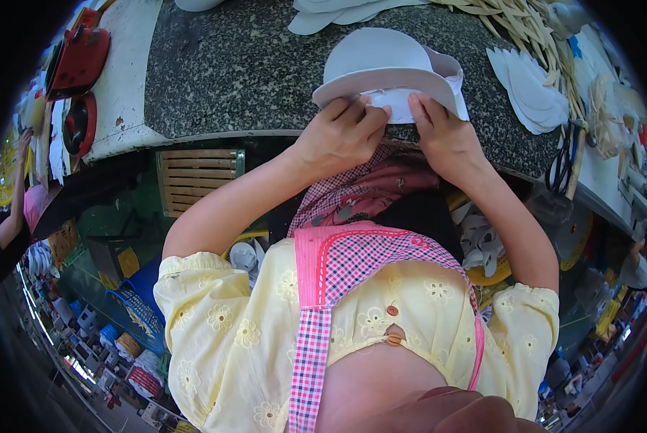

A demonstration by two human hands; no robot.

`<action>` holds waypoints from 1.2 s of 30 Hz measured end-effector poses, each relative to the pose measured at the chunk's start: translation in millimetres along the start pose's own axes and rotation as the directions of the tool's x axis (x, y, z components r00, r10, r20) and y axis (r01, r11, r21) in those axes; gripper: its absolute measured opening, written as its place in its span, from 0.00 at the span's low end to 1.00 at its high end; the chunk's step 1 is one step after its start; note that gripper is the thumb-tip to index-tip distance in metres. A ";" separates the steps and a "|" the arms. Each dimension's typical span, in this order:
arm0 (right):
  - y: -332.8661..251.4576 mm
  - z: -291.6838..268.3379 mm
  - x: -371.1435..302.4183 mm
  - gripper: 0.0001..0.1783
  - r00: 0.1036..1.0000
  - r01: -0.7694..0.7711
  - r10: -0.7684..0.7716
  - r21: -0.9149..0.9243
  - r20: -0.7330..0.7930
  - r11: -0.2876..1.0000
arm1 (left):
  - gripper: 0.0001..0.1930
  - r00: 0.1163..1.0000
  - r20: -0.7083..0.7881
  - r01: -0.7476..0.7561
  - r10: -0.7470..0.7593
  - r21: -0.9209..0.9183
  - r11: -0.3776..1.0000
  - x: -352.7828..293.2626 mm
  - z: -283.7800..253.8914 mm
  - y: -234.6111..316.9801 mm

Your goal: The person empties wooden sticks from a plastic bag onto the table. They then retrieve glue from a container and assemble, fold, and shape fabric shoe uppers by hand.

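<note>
A white cap-shaped piece (374, 54) with a rounded dome and a curved, pale grey brim-like edge rests at the near edge of a speckled dark stone worktop (229, 68). My left hand (343, 133) pinches its near edge, with the fingers bent and partly tucked under the brim. To the right, my right hand (444, 141) grips the same edge with thumb and fingers. A white inner strip or flap shows between the two hands. The fingertips under the brim are partly hidden.
White flat leaf-shaped pieces (527, 90) lie fanned at the right, beside a bundle of beige strips (529, 29). Black-handled scissors (560, 166) hang at the right edge. More white pieces (338, 13) lie at the back. Red containers (85, 61) stand left. Another person's arm (14, 191) shows far left.
</note>
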State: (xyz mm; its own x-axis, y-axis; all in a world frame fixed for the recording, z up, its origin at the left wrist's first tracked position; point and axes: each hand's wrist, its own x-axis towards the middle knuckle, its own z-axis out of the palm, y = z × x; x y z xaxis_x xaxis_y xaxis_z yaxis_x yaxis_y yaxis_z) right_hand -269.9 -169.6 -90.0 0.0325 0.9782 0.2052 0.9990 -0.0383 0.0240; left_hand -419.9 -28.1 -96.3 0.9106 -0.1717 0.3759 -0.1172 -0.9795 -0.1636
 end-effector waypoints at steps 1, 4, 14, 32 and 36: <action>4.6 -4.5 -0.6 0.24 0.999 0.034 -0.034 0.074 -0.001 0.997 | 0.17 1.000 0.000 0.000 0.000 0.001 1.000 1.2 -1.3 -0.1; 14.5 -11.0 -3.4 0.23 0.996 0.091 -0.093 0.153 0.003 0.984 | 0.17 0.997 0.078 0.004 -0.001 -0.044 0.999 4.2 -7.1 -1.1; 44.9 -28.7 18.0 0.18 0.995 0.057 -0.021 0.388 -0.096 0.920 | 0.13 0.996 0.089 0.068 -0.016 -0.607 0.792 40.2 -49.7 -76.8; 24.2 -48.8 16.9 0.20 0.816 0.011 0.519 0.891 0.254 -0.454 | 0.28 0.701 0.523 0.275 -0.485 -0.825 -0.493 89.7 -37.0 -8.4; 27.4 -54.3 19.4 0.22 0.809 0.051 0.544 0.895 0.224 -0.444 | 0.28 0.699 0.560 0.058 -0.445 -0.665 -0.745 94.5 -30.8 -7.1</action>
State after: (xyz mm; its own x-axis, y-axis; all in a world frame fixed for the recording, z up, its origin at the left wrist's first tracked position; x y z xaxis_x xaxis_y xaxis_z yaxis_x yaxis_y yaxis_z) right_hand -243.6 -162.7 -32.3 0.5769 0.8159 -0.0399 -0.4140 0.2499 -0.8753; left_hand -345.1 -40.6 -31.5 0.9104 0.3748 -0.1751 -0.1234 0.6501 0.7498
